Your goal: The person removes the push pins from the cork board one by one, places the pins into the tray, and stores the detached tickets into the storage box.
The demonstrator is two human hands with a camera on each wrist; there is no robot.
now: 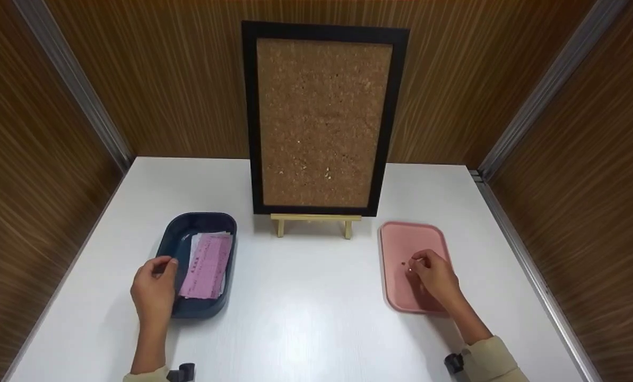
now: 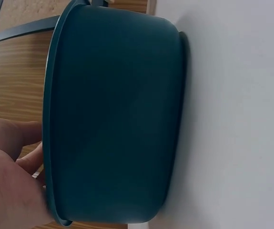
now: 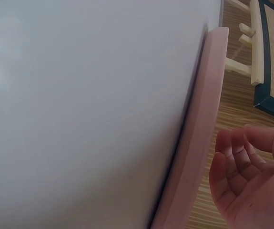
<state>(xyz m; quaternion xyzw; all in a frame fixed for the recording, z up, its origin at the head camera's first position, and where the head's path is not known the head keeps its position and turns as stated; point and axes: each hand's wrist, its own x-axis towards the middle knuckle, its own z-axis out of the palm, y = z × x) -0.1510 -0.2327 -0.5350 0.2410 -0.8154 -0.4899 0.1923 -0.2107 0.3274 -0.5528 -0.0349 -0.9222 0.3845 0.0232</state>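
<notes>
My left hand point(image 1: 154, 289) hovers at the left rim of a dark blue bin point(image 1: 230, 276), its fingers loosely bent and nothing seen in them. Inside the bin lies a stack of pink and white printed paper slips point(image 1: 206, 265). In the left wrist view the bin's wall point(image 2: 113, 114) hides part of that hand's fingers. Over a shallow pink tray point(image 1: 401, 236) is my right hand point(image 1: 437, 277), thumb and forefinger drawn together. Tiny red pieces point(image 1: 402, 263) show beside its fingertips. Whether the fingertips pinch one is too small to tell, also in the right wrist view.
A black-framed cork board point(image 1: 321, 122) stands on a small wooden easel point(image 1: 316, 217) at the back middle. The white table point(image 1: 295, 307) has wood-grain panels point(image 1: 189, 79) around it, with metal rails along their joins.
</notes>
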